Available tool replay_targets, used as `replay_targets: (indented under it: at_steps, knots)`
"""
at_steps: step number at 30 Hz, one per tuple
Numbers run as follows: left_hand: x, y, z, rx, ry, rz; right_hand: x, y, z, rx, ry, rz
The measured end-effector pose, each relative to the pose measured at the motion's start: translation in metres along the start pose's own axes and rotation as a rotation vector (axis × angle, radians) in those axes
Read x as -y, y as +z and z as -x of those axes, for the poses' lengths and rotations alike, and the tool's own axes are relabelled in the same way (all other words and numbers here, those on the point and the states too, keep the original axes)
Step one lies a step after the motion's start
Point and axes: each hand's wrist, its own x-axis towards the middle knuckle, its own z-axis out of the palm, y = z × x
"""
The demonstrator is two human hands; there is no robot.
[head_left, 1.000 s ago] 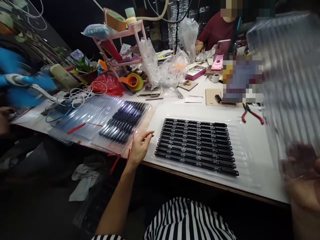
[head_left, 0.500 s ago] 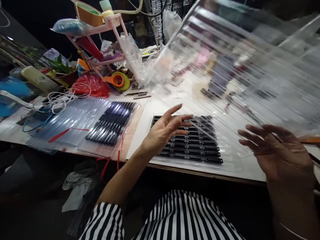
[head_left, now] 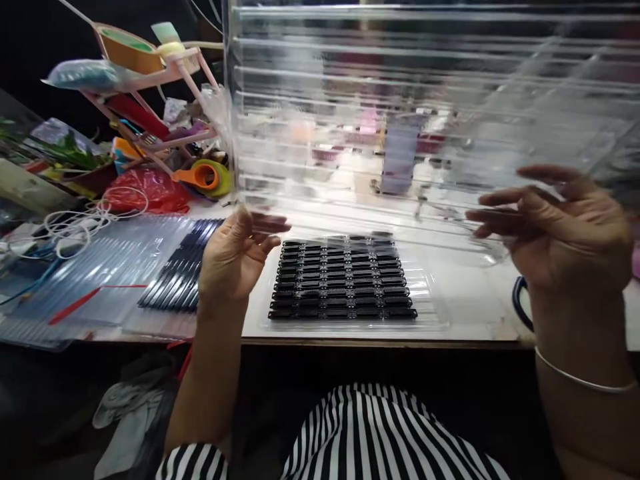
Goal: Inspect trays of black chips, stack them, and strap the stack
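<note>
To our left, a pink rack (head_left: 192,85) carries a tape roll (head_left: 131,59) and a blue packet (head_left: 87,75). Near its foot we see a red bag (head_left: 145,191) beside an orange ring (head_left: 186,176); a white cord (head_left: 101,212) lies tangled nearer us. A grey cloth (head_left: 123,408) shows below the tabletop (head_left: 475,293).

At six o'clock is a shirt (head_left: 370,433) with black and white stripes, thin at the top and fatter low down. At seven o'clock, the left sleeve (head_left: 193,462) is stripy too. A thin, shiny, pale bangle (head_left: 583,381) loops below the right hand (head_left: 575,240), at four o'clock.
</note>
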Motion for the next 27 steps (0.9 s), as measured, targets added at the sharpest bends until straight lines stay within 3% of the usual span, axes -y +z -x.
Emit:
replay_targets:
  at_steps: [5,8,11,15,18,23,25,27]
  knots:
    - [0.036,0.05,0.02,0.314,-0.176,0.069,-0.022,0.069,0.027,0.121,0.042,-0.331]
    - [0.056,0.065,0.025,0.351,-0.228,0.081,-0.027,0.089,0.043,0.219,0.068,-0.309]
    - [0.052,0.047,0.016,0.346,-0.166,-0.025,-0.019,0.069,0.039,0.253,0.135,-0.207]
    - [0.025,0.015,-0.003,0.249,-0.089,-0.173,-0.011,0.042,0.026,0.197,0.161,-0.046]
    - [0.016,0.019,-0.004,0.123,-0.035,-0.061,-0.018,0.056,0.034,0.215,0.153,0.006]
    - [0.029,0.043,0.016,0.26,-0.176,-0.025,-0.033,0.094,0.053,0.323,0.25,-0.071]
    - [0.028,0.037,0.02,0.276,-0.165,-0.088,-0.033,0.092,0.048,0.282,0.256,-0.094]
    - [0.021,0.018,0.019,0.277,-0.113,-0.187,-0.028,0.08,0.037,0.202,0.238,-0.1]
